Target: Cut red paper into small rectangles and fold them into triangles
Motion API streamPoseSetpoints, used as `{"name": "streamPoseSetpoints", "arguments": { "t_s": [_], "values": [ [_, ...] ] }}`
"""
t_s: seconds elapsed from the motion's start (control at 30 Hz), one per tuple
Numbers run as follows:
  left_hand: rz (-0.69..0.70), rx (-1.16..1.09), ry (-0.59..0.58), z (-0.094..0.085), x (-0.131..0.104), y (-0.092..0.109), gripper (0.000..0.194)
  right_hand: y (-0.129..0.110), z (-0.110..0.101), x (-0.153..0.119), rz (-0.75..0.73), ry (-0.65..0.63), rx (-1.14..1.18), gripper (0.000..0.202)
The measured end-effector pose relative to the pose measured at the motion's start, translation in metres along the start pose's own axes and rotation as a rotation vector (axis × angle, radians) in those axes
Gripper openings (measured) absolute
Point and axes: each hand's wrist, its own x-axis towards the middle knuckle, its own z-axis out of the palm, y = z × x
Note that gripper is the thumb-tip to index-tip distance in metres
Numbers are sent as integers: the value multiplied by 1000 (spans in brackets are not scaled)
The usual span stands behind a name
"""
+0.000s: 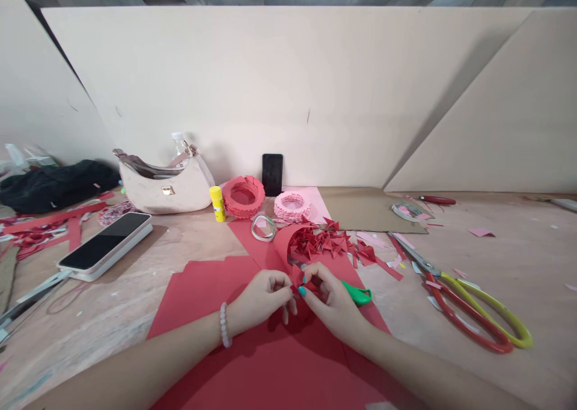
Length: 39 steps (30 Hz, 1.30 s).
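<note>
Both hands meet over the red paper sheets [202,293] in the middle of the table. My left hand [261,300], with a beaded bracelet at its wrist, is closed in a pinch on a small folded red paper piece [296,276]. From the other side my right hand [334,306] pinches the same piece, its fingertips close to the left ones. The fingers partly cover the piece. Just beyond lies a pile of folded red paper pieces [322,243] beside a curled red paper [282,241]. A green-handled tool [358,293] pokes out behind my right hand, mostly hidden.
Large scissors [469,314] lie open at right. Behind the pile stand a red paper ring [243,198], a pink paper ring [292,207], a yellow glue stick [217,204] and a black phone [272,174]. Leftward are a white-cased phone [106,246] and a handbag [164,187].
</note>
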Motion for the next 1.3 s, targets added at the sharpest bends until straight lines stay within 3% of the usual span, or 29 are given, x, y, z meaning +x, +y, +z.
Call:
{"name": "streamPoseSetpoints", "arguments": {
  "t_s": [1.3],
  "values": [
    [32, 9, -20, 0, -1, -3, 7, 4, 2, 2, -55, 6, 97, 14]
  ]
}}
